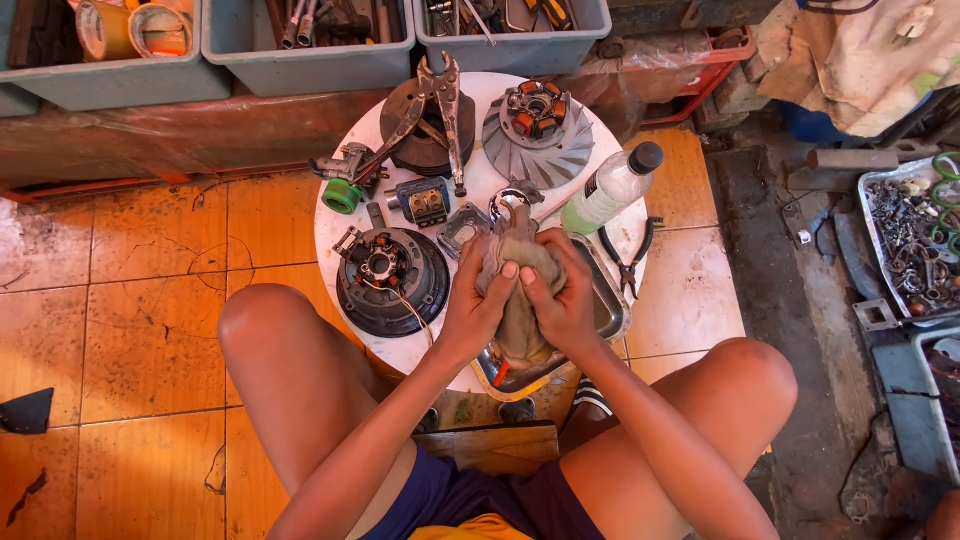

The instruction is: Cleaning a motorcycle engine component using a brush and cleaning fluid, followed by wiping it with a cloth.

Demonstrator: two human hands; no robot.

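Left hand (478, 305): squeezing brown rag (520, 275)
Right hand (562, 300): squeezing same rag
Under: metal tray (610, 310)
Near: bottle (612, 187), round motor part (390, 280)

Head view: from the person's head, facing straight down, near the round table (400, 350) and knees.

I wear dark navy fabric shorts (470, 495) with a yellow garment edge (470, 528) at the waist. My arms and legs are bare. No sleeves, gloves, rings or wristbands on my left hand (480, 300) or right hand (562, 300).
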